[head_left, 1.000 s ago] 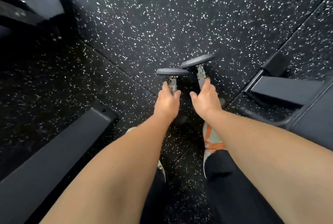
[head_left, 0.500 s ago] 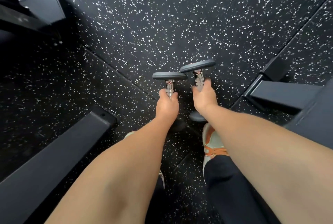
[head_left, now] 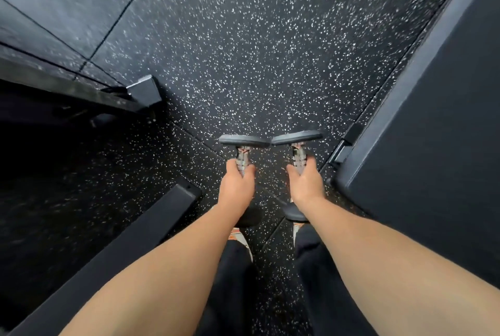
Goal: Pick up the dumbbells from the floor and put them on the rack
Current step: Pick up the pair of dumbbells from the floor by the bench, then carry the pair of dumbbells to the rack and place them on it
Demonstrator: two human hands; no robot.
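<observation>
Matt dark dumbbell heads, knurled metal handles, speckled floor

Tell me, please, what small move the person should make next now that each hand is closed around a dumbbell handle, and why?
Probably keep both grips closed and turn to look for the rack. The left hand holds the left dumbbell and the right hand holds the right dumbbell, apparently above the speckled floor. No rack can be made out for certain in this view, and the forward plates nearly touch.

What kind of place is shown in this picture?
Most likely a gym. The floor is black speckled rubber tiling, each of the hands holds a small dumbbell by its handle, and dark padded equipment stands to the right.
</observation>
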